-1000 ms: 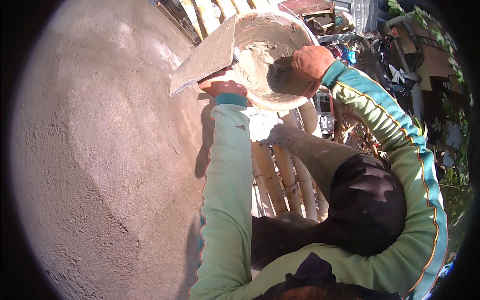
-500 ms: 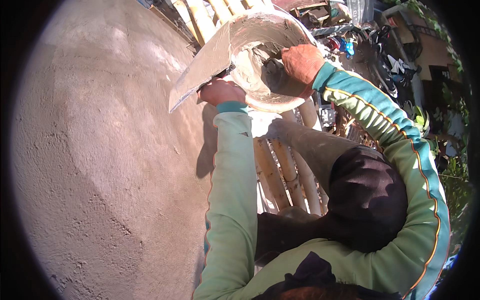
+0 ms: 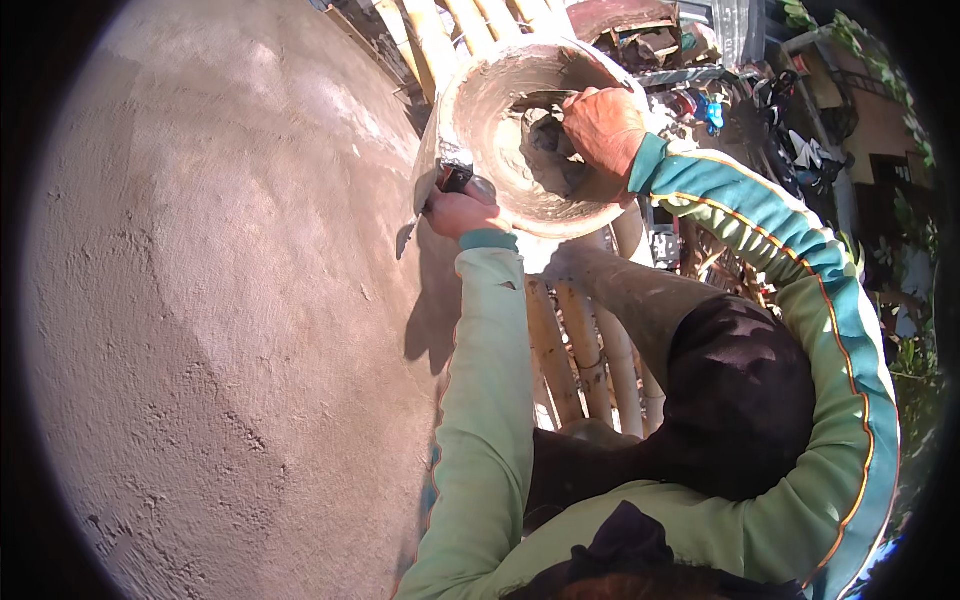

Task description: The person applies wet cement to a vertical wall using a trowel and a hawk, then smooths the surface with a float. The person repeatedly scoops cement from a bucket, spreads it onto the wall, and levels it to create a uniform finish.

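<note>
My left hand (image 3: 462, 208) is closed on the dark handle of a flat, mortar-smeared board (image 3: 428, 182), now seen nearly edge-on at the left side of a round bucket (image 3: 485, 85). Grey wet mortar (image 3: 526, 150) lies inside the bucket. My right hand (image 3: 605, 128) is closed over the bucket's right part, fingers down inside the rim, on something I cannot make out.
A rough plastered wall (image 3: 210, 300) fills the left. Bamboo poles (image 3: 580, 340) form the platform under my bare leg (image 3: 635, 285) and continue (image 3: 425, 40) beyond the bucket. Cluttered scrap (image 3: 690, 60), plants (image 3: 905, 350) and a building (image 3: 870, 130) are at the right.
The board has swung from showing its broad face to nearly edge-on. My left hand has moved down and right. My right hand has shifted left within the bucket.
</note>
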Action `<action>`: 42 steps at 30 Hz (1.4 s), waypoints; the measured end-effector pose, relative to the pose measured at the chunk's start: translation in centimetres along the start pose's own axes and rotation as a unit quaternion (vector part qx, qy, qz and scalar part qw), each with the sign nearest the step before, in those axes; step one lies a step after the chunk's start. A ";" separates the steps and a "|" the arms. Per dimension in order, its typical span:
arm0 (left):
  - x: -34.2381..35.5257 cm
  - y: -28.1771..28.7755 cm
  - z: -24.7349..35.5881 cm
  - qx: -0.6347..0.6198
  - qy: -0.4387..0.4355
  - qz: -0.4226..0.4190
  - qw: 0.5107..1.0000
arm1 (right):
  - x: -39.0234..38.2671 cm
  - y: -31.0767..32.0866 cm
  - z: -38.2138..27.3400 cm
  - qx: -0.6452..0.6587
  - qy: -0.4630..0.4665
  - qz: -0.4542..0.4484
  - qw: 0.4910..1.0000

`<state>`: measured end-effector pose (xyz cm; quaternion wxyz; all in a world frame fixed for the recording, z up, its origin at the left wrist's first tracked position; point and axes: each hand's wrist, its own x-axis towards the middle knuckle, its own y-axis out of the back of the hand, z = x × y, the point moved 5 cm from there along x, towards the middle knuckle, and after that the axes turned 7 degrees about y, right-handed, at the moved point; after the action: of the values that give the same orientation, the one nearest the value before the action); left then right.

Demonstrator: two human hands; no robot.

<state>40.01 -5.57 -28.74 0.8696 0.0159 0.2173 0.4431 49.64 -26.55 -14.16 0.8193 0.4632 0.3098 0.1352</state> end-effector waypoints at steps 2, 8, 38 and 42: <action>-2.1 -0.4 1.4 -0.278 0.213 -0.002 0.937 | -2.3 -0.7 -0.6 -0.023 0.037 -0.005 0.999; -2.9 0.2 0.2 -0.383 0.218 0.059 0.896 | -2.5 5.4 1.7 0.026 0.048 0.002 0.999; -5.0 -0.6 -7.3 -0.120 0.208 -0.187 0.952 | -12.0 2.7 1.9 0.072 0.044 -0.041 0.996; -4.3 -0.7 -7.2 -0.092 0.201 -0.200 0.955 | -10.5 6.4 2.7 0.103 0.008 -0.017 0.995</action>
<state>35.45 -10.55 -33.86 0.8766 -0.1971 0.3442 0.2724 43.63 -30.33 -3.73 0.7670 0.5385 0.3366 0.0923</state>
